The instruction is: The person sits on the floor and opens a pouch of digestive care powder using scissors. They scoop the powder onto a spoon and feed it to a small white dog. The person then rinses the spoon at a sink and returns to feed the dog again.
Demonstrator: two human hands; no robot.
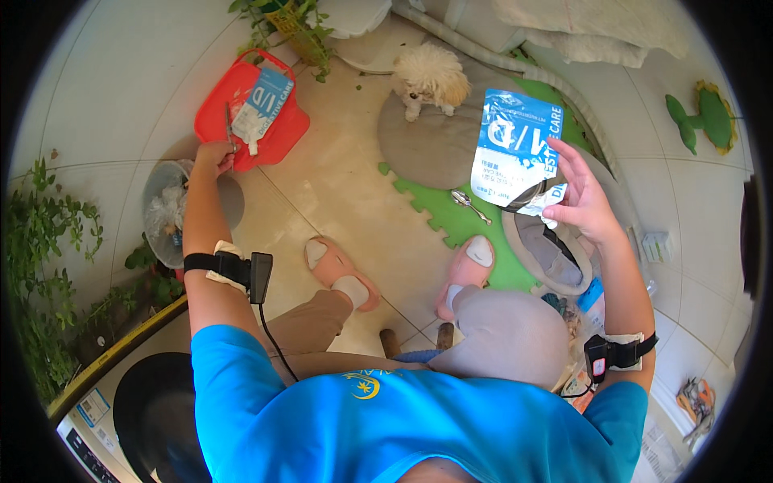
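Note:
In my right hand is a blue-and-white plastic pet-food pouch, pinched at its lower right side with fingers spread along the edge. The pouch bears printed writing. My left hand grips a pair of metal scissors, blades pointing away from me, over the near left edge of a red plastic dustpan or tray. On that red piece lies another blue-and-white pouch with a white spout, just right of the scissors. A metal spoon rests on the green foam mat, below the held pouch.
A small cream-coloured dog is on the round grey cushion ahead. A bin with plastic waste stands under my left forearm. Potted plants line the left side. A grey padded pet item lies near my right knee.

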